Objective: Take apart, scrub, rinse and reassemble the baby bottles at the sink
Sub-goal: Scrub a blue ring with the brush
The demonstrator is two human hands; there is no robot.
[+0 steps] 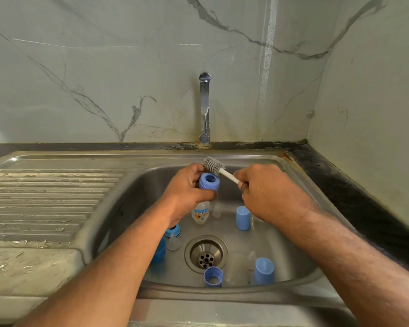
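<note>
Baby bottle [202, 208]: clear body with a printed cartoon label and a blue screw ring [209, 181] still on its neck; held tilted above the sink basin [281, 244], mouth toward the back wall.

Left hand [187, 192]: grip clamped round the bottle's upper part, fingers wrapped just under the ring, thumb across the front.

Right hand [262, 192]: grip closed on the white handle of a bottle brush [219, 168]; the grey bristle head sits just above and behind the ring's opening, not inside it.

Loose parts on the basin floor:
- blue cap [243, 218], upright, right of the held bottle;
- small clear teat [216, 212] between that cap and the bottle;
- blue ring [172, 230] with a clear teat [173, 243] just in front of it, left of the drain [206, 254];
- darker blue piece [159, 251], partly hidden by the left forearm;
- blue threaded ring [213, 276], near the front wall;
- blue cap [264, 271], upright, front right, with a clear piece beside it too faint to identify.

Surroundings: chrome tap [205, 109] on the back edge, no water seen running; ribbed draining board [45, 204] to the left; dark table [354, 192] along the right; marble-patterned wall behind.
</note>
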